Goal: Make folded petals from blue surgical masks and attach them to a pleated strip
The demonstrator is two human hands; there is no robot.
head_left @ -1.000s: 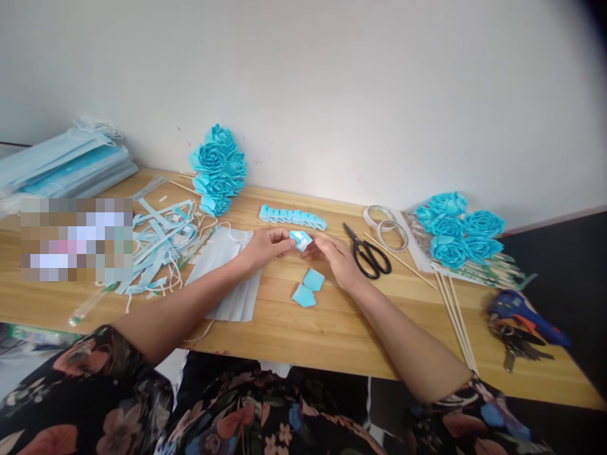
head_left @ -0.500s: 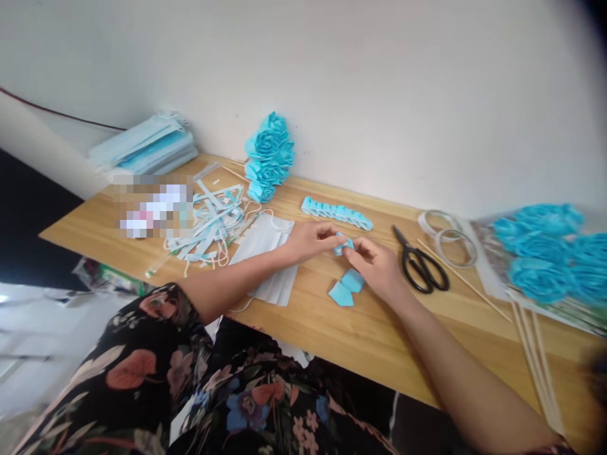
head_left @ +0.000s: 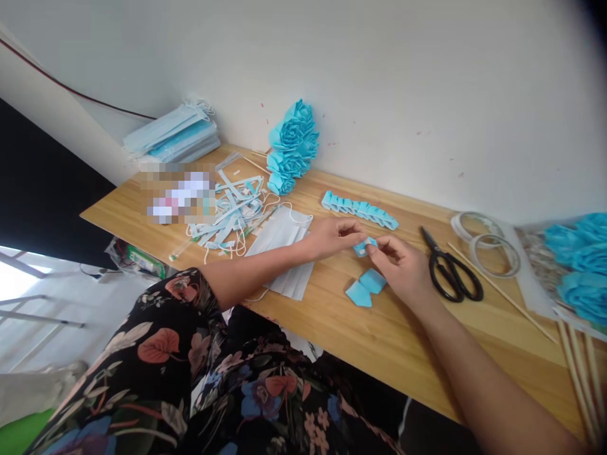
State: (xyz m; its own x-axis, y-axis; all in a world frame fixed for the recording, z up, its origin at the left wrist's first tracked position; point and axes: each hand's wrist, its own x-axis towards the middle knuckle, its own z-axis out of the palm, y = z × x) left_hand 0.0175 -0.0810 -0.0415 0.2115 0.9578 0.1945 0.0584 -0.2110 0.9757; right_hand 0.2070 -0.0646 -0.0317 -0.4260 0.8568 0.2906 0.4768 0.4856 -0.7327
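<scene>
Blue fabric, a small folded piece (head_left: 364, 248) with a white patch on it, sits between the person's two hands, above the wooden tabletop (head_left: 417, 370). The left hand (head_left: 334, 239) pinches it from one side, thumb and fingers together on its edge; the right hand (head_left: 403, 268) has its fingertips closed on the other side. Just below, two blue cut pieces (head_left: 359, 294) lie close together on the wood. Beyond the hands runs a row of overlapping folded blue pieces (head_left: 359, 209). A pleated face mask (head_left: 281, 230) lies flat under the left forearm, near a tangle of trimmed strips and ear loops (head_left: 232, 215). To the right of the right hand rest black-handled scissors (head_left: 437, 253), a thin wooden stick (head_left: 502, 292) and two tape rolls (head_left: 514, 262). Blue flowers (head_left: 294, 142) stand near the wall.
</scene>
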